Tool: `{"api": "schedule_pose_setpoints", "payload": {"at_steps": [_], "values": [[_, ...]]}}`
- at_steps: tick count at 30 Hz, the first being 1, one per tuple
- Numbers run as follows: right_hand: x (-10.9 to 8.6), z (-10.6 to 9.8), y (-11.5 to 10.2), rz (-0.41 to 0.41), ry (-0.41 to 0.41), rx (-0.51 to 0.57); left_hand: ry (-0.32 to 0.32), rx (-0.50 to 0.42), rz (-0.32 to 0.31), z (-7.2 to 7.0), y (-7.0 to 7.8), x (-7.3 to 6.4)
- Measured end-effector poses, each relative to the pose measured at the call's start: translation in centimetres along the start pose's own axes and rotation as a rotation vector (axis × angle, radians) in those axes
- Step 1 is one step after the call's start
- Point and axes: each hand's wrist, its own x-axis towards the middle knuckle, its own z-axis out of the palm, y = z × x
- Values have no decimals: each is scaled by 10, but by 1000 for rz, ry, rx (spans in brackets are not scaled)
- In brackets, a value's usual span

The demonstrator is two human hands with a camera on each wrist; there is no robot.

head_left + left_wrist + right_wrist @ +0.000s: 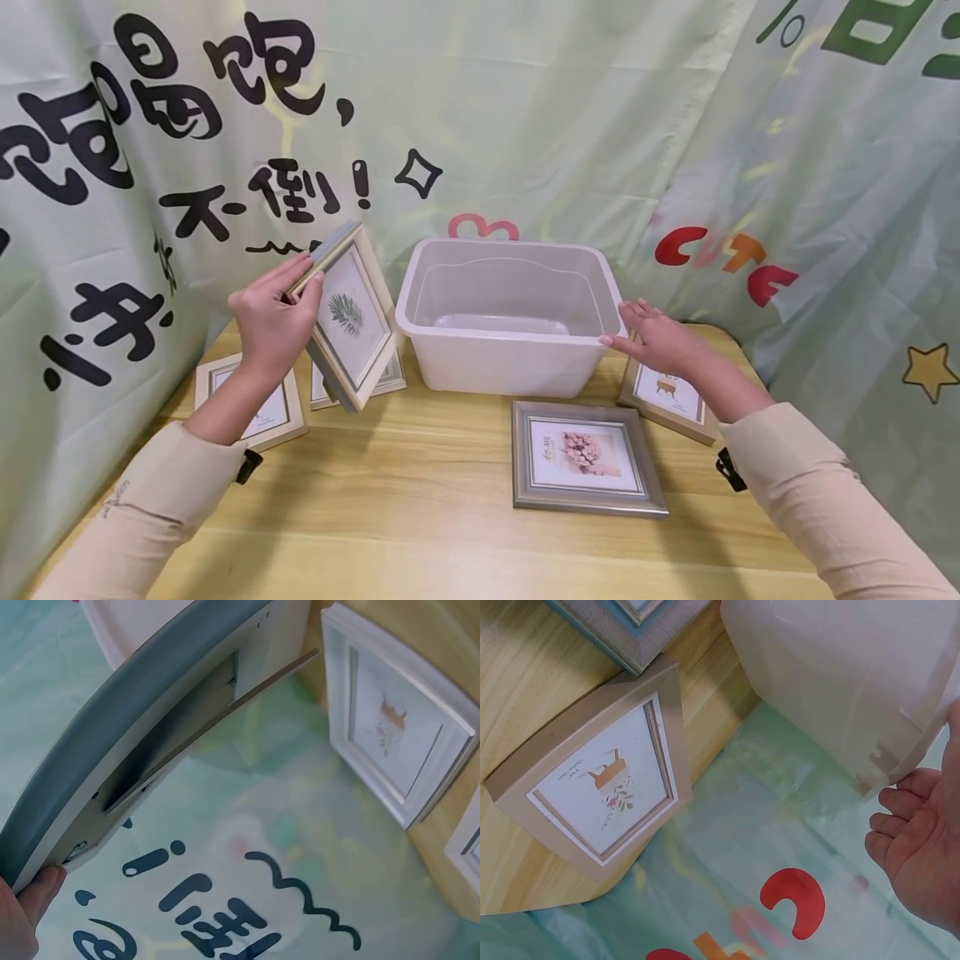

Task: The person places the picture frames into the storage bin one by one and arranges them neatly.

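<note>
My left hand (pixel 276 310) grips a picture frame (pixel 352 317) by its upper left edge, holding it tilted above the table left of the bin. A green leaf print faces the head view. In the left wrist view, the frame's back shows a thin stand flap (pixel 214 727) jutting out. My right hand (pixel 656 337) touches the right rim of a pale plastic bin (pixel 510 362), thumb at the near corner and relaxed fingers along the side. Fingertips (pixel 901 801) lie right at the rim in the right wrist view.
A frame with a pink flower print (pixel 588 458) lies on the wooden table (pixel 420 500) before the bin. Another frame (pixel 670 396) lies under the right hand. Two more, a pale frame (pixel 292 408) and a partly hidden frame (pixel 390 377), lie left. Printed cloth (pixel 525 125) hangs behind.
</note>
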Motion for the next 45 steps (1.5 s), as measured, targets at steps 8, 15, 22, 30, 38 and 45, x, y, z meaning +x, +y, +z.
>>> {"api": "schedule_pose_setpoints", "payload": {"at_steps": [8,15,22,30,38,45], "values": [[-1,-2,-1,6,6,8,-24,48,34,1,6,22],[-3,0,-3,10,-4,5,-22,55,66,8,11,34],[-2,0,-2,18,-1,1,-12,72,108,15,19,49],[-4,-1,-1,27,-3,-1,15,55,95,24,32,70],[-5,-1,-1,22,-1,-3,76,-10,45,37,47,84],[-3,-1,-2,27,1,-8,94,-38,-35,48,53,85]]}}
